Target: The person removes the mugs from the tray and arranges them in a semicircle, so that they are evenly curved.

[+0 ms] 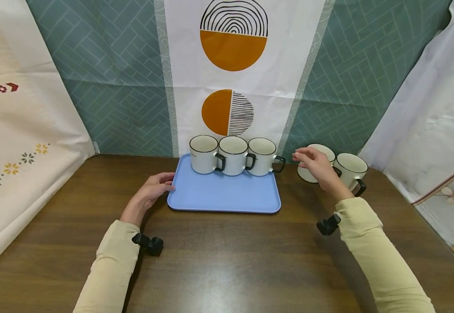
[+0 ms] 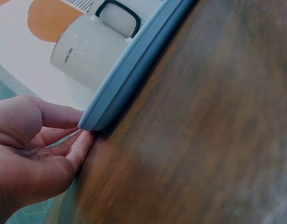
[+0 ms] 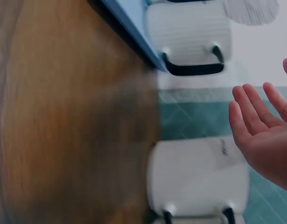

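Observation:
A light blue tray [image 1: 223, 196] lies on the table, with three white enamel-style mugs in a row along its back: a left mug [image 1: 202, 161], a middle mug [image 1: 232, 164] and a right mug [image 1: 260, 162]. Their black handles point right. My left hand [image 1: 153, 189] pinches the tray's left edge, thumb at the rim and fingers beneath. To the tray's right, my right hand [image 1: 321, 170] is held in the air, fingers extended and apart from anything. It partly hides a fourth white mug [image 1: 306, 174]; just right of that stands another white mug [image 1: 347, 173].
The wooden table [image 1: 227, 261] ends at a hanging green cloth [image 1: 113, 117] behind the tray. A white panel [image 1: 187, 78] with orange and black shapes hangs in the middle. Pale cloths close off the left and right sides.

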`<state>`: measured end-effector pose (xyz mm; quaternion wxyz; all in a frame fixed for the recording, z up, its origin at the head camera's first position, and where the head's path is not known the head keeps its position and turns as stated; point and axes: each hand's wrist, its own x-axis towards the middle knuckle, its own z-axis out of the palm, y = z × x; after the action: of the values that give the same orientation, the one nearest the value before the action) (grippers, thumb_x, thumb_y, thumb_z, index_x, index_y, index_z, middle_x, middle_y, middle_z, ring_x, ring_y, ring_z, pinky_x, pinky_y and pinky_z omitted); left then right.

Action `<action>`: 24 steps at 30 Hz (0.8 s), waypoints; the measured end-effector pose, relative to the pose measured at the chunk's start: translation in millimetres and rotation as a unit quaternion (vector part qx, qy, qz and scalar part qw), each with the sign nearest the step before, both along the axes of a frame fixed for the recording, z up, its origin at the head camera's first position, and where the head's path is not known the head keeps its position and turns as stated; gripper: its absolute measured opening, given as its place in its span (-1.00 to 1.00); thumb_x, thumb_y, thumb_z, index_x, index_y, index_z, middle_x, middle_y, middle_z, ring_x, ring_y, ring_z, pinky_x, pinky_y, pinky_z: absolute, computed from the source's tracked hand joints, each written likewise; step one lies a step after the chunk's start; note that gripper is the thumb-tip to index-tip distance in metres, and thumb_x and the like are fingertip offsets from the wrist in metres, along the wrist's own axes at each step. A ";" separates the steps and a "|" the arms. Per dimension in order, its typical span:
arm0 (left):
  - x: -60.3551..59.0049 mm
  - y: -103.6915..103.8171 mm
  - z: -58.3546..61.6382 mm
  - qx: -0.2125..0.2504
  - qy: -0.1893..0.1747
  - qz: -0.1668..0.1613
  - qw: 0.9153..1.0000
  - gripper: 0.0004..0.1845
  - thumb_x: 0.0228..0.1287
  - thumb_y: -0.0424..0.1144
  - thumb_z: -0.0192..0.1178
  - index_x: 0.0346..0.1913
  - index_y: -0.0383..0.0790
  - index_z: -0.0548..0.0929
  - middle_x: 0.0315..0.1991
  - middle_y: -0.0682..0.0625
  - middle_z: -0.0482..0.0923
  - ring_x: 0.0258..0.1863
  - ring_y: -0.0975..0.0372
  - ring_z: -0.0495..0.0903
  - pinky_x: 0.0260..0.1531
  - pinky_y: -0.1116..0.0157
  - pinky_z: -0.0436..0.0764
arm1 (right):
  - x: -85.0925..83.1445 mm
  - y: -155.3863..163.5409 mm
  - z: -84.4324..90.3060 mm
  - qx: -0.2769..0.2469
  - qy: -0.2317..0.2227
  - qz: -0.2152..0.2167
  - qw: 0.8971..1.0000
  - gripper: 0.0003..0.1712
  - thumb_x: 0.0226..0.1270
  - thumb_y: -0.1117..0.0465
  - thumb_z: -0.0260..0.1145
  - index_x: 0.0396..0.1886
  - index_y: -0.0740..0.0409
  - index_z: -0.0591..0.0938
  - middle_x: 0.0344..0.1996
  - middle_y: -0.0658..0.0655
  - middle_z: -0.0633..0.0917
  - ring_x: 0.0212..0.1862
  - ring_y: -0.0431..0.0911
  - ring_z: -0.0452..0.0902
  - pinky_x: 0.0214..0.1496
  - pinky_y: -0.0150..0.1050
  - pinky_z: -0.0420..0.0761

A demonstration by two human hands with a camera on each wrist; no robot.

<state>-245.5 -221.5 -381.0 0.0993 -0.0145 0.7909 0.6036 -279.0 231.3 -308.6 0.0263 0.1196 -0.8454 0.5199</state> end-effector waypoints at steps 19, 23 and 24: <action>1.3 -0.2 -2.3 0.015 0.005 0.005 1.000 -0.40 0.32 -0.57 0.03 0.40 -0.54 0.16 0.37 -0.42 0.14 0.34 -0.15 0.20 0.32 0.02 0.21 | -42.3 -47.6 -44.9 -0.086 -0.096 -0.079 0.989 -0.41 0.52 -0.03 0.03 0.19 0.43 0.41 0.13 0.32 0.50 0.14 0.04 0.37 0.24 -0.02 0.32; 0.7 -0.2 -2.1 0.016 0.004 0.009 1.000 -0.40 0.31 -0.57 0.04 0.40 -0.54 0.17 0.37 -0.41 0.15 0.34 -0.14 0.21 0.32 0.03 0.22 | -42.7 -52.0 -50.3 -0.103 -0.088 -0.074 0.988 -0.46 0.52 -0.04 0.03 -0.08 0.45 0.51 -0.24 0.21 0.61 -0.12 -0.04 0.49 0.17 -0.07 0.38; 0.8 -0.6 -1.7 0.014 0.003 0.010 1.000 -0.40 0.31 -0.57 0.04 0.40 -0.53 0.17 0.37 -0.41 0.15 0.34 -0.13 0.21 0.32 0.03 0.22 | -42.7 -53.0 -51.1 -0.109 -0.083 -0.068 0.988 -0.49 0.52 -0.02 0.04 -0.13 0.44 0.52 -0.31 0.17 0.61 -0.17 -0.07 0.51 0.16 -0.08 0.40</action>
<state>-244.6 -222.2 -382.7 0.0910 -0.0195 0.7823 0.6159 -321.7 178.2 -359.7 0.0040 0.0151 -0.7889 0.6143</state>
